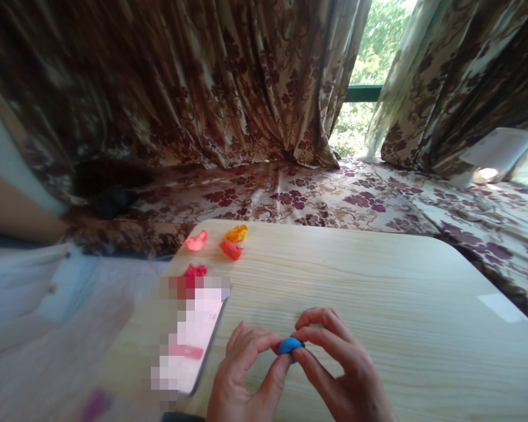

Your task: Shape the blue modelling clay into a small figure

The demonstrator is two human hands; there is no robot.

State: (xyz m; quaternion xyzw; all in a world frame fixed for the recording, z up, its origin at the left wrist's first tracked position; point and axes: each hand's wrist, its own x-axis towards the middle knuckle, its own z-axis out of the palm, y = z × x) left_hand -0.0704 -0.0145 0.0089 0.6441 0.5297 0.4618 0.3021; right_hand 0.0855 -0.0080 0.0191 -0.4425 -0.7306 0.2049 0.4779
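A small, smooth blue lump (289, 346), which looks like modelling clay, is pinched between both hands just above the wooden table. My left hand (250, 369) grips its left side between thumb and index finger. On the other side, my right hand (338, 357) closes thumb and index finger on the lump, with the other fingers curled behind. A trace of blue shows by the right hand's upper fingertips, too small to make out. The underside of the lump is partly hidden by the thumbs.
Left of my hands lies a phone (202, 337), partly blurred out. Crumpled soft pieces lie at the table's far left: salmon pink (196, 240), yellow-orange (236, 233), red-orange (232, 250) and dark pink (196, 270). Beyond the table (378, 275) is a ledge with floral cloth (290, 196).
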